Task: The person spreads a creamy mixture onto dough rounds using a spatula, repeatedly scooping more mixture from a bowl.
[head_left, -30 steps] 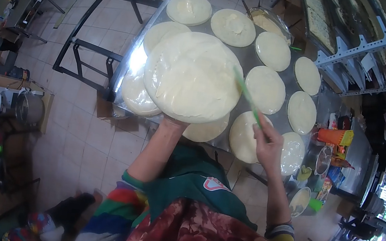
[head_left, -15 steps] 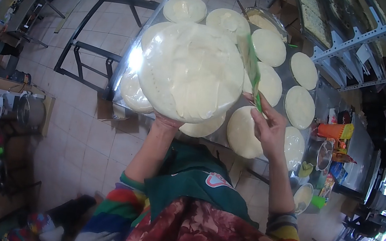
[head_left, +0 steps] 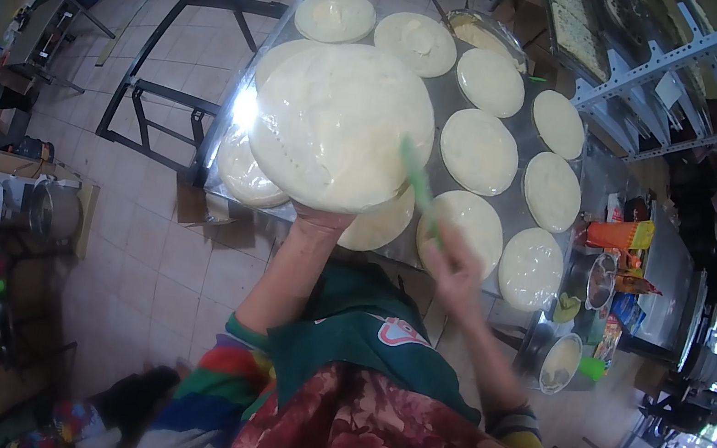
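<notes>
A large round disc [head_left: 345, 125], coated in glossy cream-coloured spread, rests on my left hand [head_left: 322, 217], which supports it from below; most of its fingers are hidden underneath. My right hand [head_left: 456, 266], blurred by motion, is closed around a green spatula [head_left: 420, 182]. The spatula's blade overlaps the right edge of the disc. Several similar pale round discs, among them one on the right [head_left: 552, 191] and one near my right hand [head_left: 481, 224], lie on a shiny metal table [head_left: 433, 96] beneath and beyond the held disc.
At the table's far edge is a container of cream [head_left: 488, 39]. A metal rack with trays [head_left: 667, 80] stands at the upper right. An orange container [head_left: 614, 234] and a bowl [head_left: 560, 364] are on the right. A black metal frame [head_left: 160, 92] stands left; people's legs show at the top.
The spatula has swung off the disc's right side and back over its edge, its blade now lower. My right hand has moved left and down. The held disc has shifted slightly left.
</notes>
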`<state>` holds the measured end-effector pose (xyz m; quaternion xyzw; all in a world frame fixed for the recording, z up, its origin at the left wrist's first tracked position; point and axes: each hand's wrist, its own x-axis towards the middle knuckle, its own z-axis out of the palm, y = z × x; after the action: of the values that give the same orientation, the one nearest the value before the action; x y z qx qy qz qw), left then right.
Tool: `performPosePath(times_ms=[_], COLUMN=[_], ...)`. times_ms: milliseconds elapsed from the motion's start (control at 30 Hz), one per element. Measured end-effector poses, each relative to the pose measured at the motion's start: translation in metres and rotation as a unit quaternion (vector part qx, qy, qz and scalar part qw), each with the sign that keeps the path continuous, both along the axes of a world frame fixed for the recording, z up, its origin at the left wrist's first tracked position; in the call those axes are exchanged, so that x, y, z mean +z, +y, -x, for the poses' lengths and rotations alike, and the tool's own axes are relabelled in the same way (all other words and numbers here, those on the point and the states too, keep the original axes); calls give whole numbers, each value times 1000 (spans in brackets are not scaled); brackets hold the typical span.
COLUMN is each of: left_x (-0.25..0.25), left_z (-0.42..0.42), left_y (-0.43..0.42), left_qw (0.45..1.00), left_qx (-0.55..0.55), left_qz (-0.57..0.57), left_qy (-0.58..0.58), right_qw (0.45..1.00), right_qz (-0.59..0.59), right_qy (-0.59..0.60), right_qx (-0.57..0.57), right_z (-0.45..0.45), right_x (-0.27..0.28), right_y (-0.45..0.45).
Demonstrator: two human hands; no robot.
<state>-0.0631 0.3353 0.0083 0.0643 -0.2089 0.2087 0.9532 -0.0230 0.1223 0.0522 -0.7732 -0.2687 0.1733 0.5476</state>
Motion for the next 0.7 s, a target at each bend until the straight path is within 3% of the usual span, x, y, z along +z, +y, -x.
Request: performPosePath(times_ms=[67,133,200,233,267,300,367,433,533,567,633,700], left_x=[-18,-9,2,3,4,4,-25,-36,-47,-47,-47,-47], left_z=[1,3,4,6,10,13,10,9,10,10,12,13], left_y=[0,-2,-4,-1,3,6,8,7,1,1,0,-1], left_qw=[998,997,998,1000,999,997,999,998,999,998,996,995], left_qx=[-32,-30,-14,-6,5,16,-20,-25,6,13,18,19], left_qz=[44,54,44,9,-26,-60,-31,-24,-48,-54,-63,-67], left_qy=[-41,-48,-38,-8,21,50,-35,-55,16,35,56,74], right_qw=[993,989,951,920,926,947,972,1000,979,968,966,985], right_qz=[-73,-123,-118,-214,-185,-154,-124,-27,97,67,98,101], right_qy=[-70,39,286,329,330,282,200,-1,-161,-200,-148,-99], right_qx=[66,66,23,-5,-15,9,17,-6,79,135,190,100], right_z=[32,42,30,16,-4,-22,-39,-36,5,22,38,20], right_x=[-7,-5,-7,3,23,37,55,64,43,33,51,56], right_y=[16,25,27,33,36,32,21,14,-2,-4,-3,-3])
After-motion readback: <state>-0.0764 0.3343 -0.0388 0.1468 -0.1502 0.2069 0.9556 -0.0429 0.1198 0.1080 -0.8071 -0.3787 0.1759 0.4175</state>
